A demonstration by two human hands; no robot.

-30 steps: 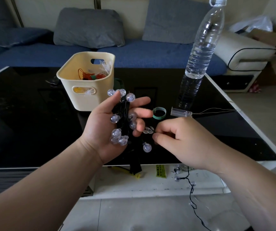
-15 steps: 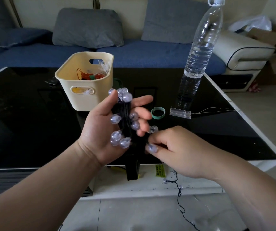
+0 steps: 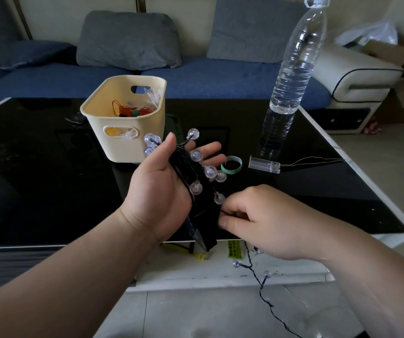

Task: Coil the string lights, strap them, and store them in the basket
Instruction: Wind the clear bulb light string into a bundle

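My left hand (image 3: 158,189) is held palm up over the black glass table, with the string lights (image 3: 197,172) wound around it: black wire loops and several clear round bulbs. My right hand (image 3: 264,220) sits just right of the coil, fingers pinched on the black wire. The loose tail of the string lights (image 3: 260,281) hangs from that hand down to the floor. A cream basket (image 3: 125,142) stands behind my left hand with other items inside. A green strap ring (image 3: 231,165) lies on the table by my left fingertips.
A clear battery box (image 3: 264,164) with thin wires lies right of the strap ring. A tall water bottle (image 3: 291,76) stands behind it. The table's white near edge (image 3: 220,274) is below my hands. A blue sofa (image 3: 196,76) lies beyond the table.
My right hand has moved down and slightly right, drawing the wire around the lower side of the coil. The left hand has tilted, its fingers spread more. The hanging tail has shifted.
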